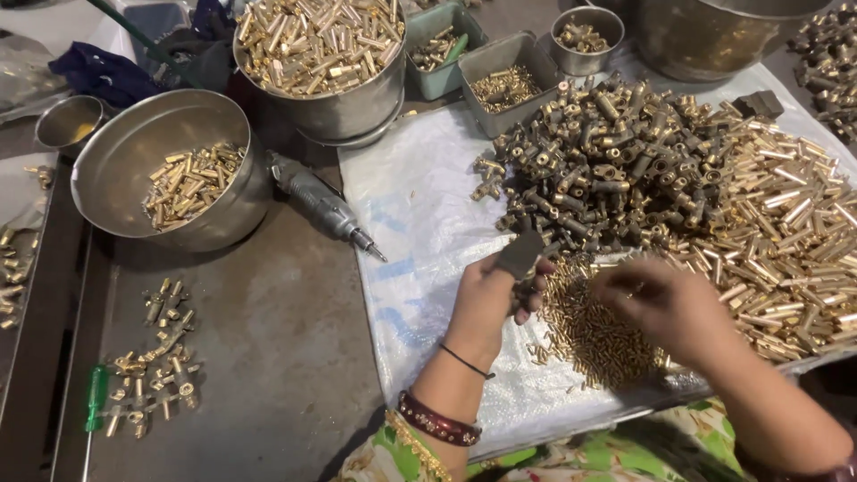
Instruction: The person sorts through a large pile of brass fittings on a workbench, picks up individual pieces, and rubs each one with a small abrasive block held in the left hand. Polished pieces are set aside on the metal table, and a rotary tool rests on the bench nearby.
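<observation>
metal bench under heaps of brass parts (625,170); left hand (489,299) pinches a dark fitting (520,256), right hand (665,303) fingers curled over small pins (594,335).

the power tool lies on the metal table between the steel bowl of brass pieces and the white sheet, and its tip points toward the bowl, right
Not quite. The head view shows the power tool on the metal table between the steel bowl and the white sheet, but its tip points toward the sheet, away from the bowl.

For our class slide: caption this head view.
Left hand holds a dark fitting; right hand picks among small brass pins.
</observation>
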